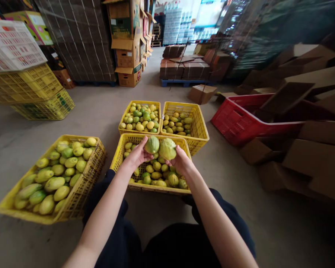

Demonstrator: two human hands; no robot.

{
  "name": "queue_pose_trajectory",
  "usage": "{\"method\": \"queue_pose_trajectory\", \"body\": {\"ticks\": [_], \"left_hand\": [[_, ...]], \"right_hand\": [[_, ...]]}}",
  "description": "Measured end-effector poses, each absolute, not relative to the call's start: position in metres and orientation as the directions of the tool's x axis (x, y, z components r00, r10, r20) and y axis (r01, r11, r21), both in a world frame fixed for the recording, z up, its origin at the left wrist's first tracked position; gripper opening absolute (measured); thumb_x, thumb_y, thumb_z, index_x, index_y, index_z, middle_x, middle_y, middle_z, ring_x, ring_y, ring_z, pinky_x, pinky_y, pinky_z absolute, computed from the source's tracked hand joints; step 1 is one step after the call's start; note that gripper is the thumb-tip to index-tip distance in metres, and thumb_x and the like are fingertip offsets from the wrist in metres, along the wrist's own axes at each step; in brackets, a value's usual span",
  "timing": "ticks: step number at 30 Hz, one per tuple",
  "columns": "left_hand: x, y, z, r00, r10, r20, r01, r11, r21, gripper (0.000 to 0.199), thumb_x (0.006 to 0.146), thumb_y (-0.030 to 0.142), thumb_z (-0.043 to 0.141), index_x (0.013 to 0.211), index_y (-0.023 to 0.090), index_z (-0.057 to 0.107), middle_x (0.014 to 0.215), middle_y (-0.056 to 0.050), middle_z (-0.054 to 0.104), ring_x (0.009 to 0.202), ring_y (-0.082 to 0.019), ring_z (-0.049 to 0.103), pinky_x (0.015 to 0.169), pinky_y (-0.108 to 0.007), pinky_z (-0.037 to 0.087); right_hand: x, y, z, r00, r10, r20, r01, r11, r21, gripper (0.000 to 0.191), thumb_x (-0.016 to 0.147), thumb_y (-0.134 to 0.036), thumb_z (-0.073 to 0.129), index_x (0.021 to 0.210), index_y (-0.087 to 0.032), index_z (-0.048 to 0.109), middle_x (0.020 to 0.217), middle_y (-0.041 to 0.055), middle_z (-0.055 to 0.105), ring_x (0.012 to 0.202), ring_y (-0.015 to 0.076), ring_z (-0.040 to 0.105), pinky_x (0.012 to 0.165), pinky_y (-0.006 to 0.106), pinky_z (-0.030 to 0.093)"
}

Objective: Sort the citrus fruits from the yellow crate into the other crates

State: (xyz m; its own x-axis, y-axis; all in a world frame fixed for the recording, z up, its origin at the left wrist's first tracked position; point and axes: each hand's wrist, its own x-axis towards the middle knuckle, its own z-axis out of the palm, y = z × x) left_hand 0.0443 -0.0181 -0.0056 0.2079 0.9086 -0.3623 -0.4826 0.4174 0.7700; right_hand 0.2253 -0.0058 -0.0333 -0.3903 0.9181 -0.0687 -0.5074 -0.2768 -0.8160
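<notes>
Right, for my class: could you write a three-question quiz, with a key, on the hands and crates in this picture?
1. True or false: the bare left hand and bare right hand each hold a roundish yellow-green fruit.

2. Below the hands, the slatted yellow plastic crate contains: A) folded cardboard; B) smaller yellow and green fruit; C) water bottles.

3. On which side of the picture is the red plastic crate?

Key: 1. True. 2. B. 3. The right.

Lone head-worn view, facing forward and steeply down over the knees (pixel 234 219), close above a yellow crate (pixel 118 154) at mid-frame, reaching out across the floor (pixel 97 111) to cartons (pixel 128 59) far off along the top edge, sides stretched wide.
</notes>
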Motion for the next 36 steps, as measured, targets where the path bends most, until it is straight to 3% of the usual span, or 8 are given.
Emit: {"method": "queue_pose_trajectory", "body": {"ticks": [5,8,13,17,28,32,36], "left_hand": [[0.043,-0.018,-0.006,0.191,0.882,-0.431,-0.359,0.472,0.805,0.052,0.086,0.061,0.05,0.067,0.015,0.066,0.054,-0.006,0.063,0.044,-0.01,0.054,0.05,-0.023,0.05],[0.041,-0.017,-0.009,0.197,0.853,-0.484,-0.307,0.523,0.796,0.055,0.085,0.066,0.045,0.065,0.018,0.064,0.048,-0.004,0.058,0.043,-0.012,0.051,0.051,-0.026,0.048],[0.037,-0.013,-0.018,0.162,0.849,-0.503,-0.273,0.528,0.804,0.056,0.082,0.069,0.048,0.076,0.017,0.068,0.048,-0.005,0.059,0.043,-0.014,0.051,0.053,-0.028,0.046],[0.037,-0.013,-0.019,0.156,0.85,-0.504,-0.269,0.527,0.806,0.058,0.082,0.07,0.047,0.081,0.016,0.069,0.047,-0.004,0.058,0.043,-0.015,0.051,0.055,-0.03,0.045],[0.041,-0.015,-0.014,0.211,0.848,-0.486,-0.3,0.53,0.794,0.06,0.09,0.065,0.032,0.066,0.018,0.061,0.049,-0.003,0.057,0.046,-0.013,0.051,0.057,-0.027,0.047],[0.046,-0.015,-0.012,0.186,0.868,-0.461,-0.423,0.494,0.759,0.055,0.092,0.061,0.033,0.072,0.018,0.062,0.055,-0.004,0.06,0.053,-0.014,0.056,0.061,-0.027,0.051],[0.049,-0.016,-0.005,0.139,0.887,-0.44,-0.629,0.422,0.653,0.043,0.09,0.054,0.046,0.083,0.016,0.065,0.073,-0.007,0.066,0.064,-0.015,0.063,0.069,-0.028,0.056]], "right_hand": [[0.222,-0.006,-0.031,-0.547,0.804,-0.233,-0.348,-0.471,-0.811,0.063,0.079,-0.073,0.046,0.067,-0.015,0.065,0.052,0.0076,0.066,0.036,0.012,0.056,0.032,0.019,0.04],[0.221,-0.005,-0.028,-0.539,0.771,-0.339,-0.274,-0.542,-0.795,0.074,0.086,-0.073,0.03,0.06,-0.013,0.065,0.047,0.0089,0.063,0.033,0.0104,0.052,0.03,0.018,0.035],[0.219,-0.004,-0.025,-0.489,0.746,-0.451,-0.216,-0.605,-0.766,0.077,0.091,-0.066,0.02,0.055,-0.014,0.065,0.045,0.0088,0.062,0.032,0.0099,0.049,0.028,0.018,0.034],[0.218,-0.002,-0.027,-0.496,0.732,-0.467,-0.211,-0.624,-0.753,0.077,0.09,-0.068,0.021,0.056,-0.014,0.064,0.045,0.0088,0.062,0.034,0.0105,0.05,0.029,0.018,0.034],[0.218,-0.003,-0.027,-0.522,0.751,-0.403,-0.304,-0.606,-0.735,0.071,0.087,-0.071,0.029,0.066,-0.015,0.066,0.049,0.0077,0.064,0.036,0.0102,0.053,0.034,0.017,0.04],[0.213,-0.004,-0.027,-0.467,0.805,-0.366,-0.369,-0.554,-0.746,0.057,0.087,-0.066,0.041,0.074,-0.017,0.067,0.054,0.0054,0.067,0.041,0.0119,0.057,0.037,0.019,0.045],[0.208,-0.002,-0.028,-0.438,0.842,-0.314,-0.464,-0.511,-0.724,0.051,0.085,-0.062,0.049,0.076,-0.016,0.068,0.054,0.005,0.065,0.044,0.0137,0.06,0.043,0.022,0.05]]}}
